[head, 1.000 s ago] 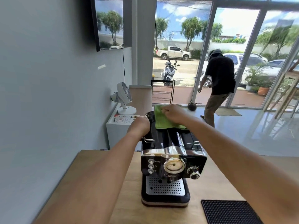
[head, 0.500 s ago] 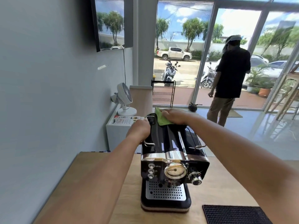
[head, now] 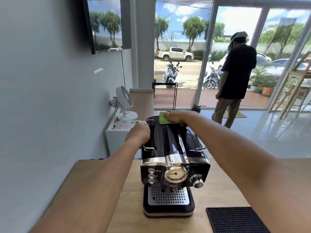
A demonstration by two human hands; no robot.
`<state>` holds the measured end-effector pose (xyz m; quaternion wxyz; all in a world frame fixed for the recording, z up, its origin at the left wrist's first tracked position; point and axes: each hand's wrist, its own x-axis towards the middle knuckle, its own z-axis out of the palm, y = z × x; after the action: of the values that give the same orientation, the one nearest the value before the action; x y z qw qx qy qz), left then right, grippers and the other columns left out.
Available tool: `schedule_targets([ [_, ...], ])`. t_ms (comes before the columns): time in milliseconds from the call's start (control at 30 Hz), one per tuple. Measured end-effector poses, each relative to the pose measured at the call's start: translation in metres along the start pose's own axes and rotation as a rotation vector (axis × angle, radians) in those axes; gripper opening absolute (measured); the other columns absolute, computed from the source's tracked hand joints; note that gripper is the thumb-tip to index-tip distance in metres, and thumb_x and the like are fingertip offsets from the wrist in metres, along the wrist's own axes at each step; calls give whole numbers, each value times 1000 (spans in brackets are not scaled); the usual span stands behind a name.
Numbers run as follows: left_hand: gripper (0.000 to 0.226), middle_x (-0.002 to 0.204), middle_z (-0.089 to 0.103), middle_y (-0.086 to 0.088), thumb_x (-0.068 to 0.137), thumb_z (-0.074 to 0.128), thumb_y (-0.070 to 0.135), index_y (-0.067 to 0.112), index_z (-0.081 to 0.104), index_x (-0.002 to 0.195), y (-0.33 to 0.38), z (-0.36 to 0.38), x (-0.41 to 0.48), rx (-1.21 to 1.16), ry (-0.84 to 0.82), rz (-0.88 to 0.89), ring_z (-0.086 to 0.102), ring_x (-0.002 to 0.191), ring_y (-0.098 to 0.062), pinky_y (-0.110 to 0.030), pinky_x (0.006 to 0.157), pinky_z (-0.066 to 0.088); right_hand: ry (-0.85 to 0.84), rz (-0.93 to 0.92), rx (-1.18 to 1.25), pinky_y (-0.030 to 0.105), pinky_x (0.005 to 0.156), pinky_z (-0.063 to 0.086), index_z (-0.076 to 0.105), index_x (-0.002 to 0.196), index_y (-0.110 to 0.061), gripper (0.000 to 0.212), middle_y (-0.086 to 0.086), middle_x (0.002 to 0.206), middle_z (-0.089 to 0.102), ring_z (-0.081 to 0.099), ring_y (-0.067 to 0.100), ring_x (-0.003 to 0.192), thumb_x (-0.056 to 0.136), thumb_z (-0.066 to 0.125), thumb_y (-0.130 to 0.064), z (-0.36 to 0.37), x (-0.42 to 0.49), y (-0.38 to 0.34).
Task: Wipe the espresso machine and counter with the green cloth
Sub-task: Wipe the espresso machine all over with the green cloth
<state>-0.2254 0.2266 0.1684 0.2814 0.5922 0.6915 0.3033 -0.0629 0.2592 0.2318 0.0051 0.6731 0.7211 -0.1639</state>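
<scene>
Here, right hand (head: 177, 117) grips green cloth (head: 162, 119) atop machine (head: 170, 148).

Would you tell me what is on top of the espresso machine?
A green cloth at its far end, partly hidden under the right hand; the left hand holds the machine at its left side.

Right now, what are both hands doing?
Left hand: grips the espresso machine at its left top edge.
Right hand: holds the green cloth against the machine's rear top.

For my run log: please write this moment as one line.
right hand: holds green cloth on espresso machine top | left hand: holds its side
</scene>
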Motion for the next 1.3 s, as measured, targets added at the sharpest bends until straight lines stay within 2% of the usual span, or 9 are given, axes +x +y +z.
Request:
schedule_targets([
  [167,30,97,57,-14,97,27,15,12,49,77,-1,1,2,11,9,5,56,96,-33,-40,87,44,-32,160,-113,42,100,46,58,118,-12,35,16,137,56,60,31,111,96,32,-17,0,2,2],
  [433,35,108,63,-19,97,27,22,5,58,101,-1,0,4,-2,18,-24,59,102,-34,-42,92,47,191,257,-252,49,91,53,61,121,-17,32,8,127,61,60,33,112,92,48,-17,16,4,-1],
  [567,27,112,61,-21,93,29,12,8,56,91,1,-1,3,30,-13,21,56,98,-33,-39,86,45,249,-92,-194,54,111,34,35,148,-24,46,6,156,35,39,31,140,104,22,-27,29,-12,-9],
  [667,27,112,61,-23,94,29,8,8,54,83,3,-3,-1,10,-4,40,56,100,-35,-42,89,48,182,-97,-131,48,120,5,10,158,-21,53,5,165,1,5,31,151,106,20,-29,45,-32,-23],
  [733,30,117,60,-25,97,28,12,3,56,89,5,-4,-5,1,14,39,57,106,-37,-43,90,49,142,-12,-139,55,120,9,1,158,-23,58,8,165,-8,0,40,150,105,23,-36,55,-54,-31],
  [867,30,116,58,-25,99,27,15,3,54,92,7,-3,-8,-14,20,16,55,94,-36,-43,75,52,69,68,-201,61,117,19,-4,156,-19,74,20,162,-4,7,50,146,100,23,-58,71,-85,-26],
  [967,29,119,55,-24,95,26,7,0,53,104,7,-4,-6,-24,-23,13,56,102,-39,-49,85,53,109,182,-134,60,115,25,5,156,-12,83,26,160,15,20,47,144,94,19,-66,64,-77,-8],
  [1133,30,117,58,-26,94,28,8,1,55,107,6,-5,-6,-29,-37,1,57,97,-36,-41,76,48,89,249,59,55,121,4,-5,156,-9,80,25,162,-9,-3,42,149,98,13,-62,50,-56,1],
  [1300,26,118,57,-27,92,30,-3,0,53,105,6,-4,-8,-13,-48,11,57,102,-38,-35,69,42,59,185,-44,54,121,8,-3,156,-10,82,23,162,-4,0,42,149,97,15,-63,60,-84,-3],
])
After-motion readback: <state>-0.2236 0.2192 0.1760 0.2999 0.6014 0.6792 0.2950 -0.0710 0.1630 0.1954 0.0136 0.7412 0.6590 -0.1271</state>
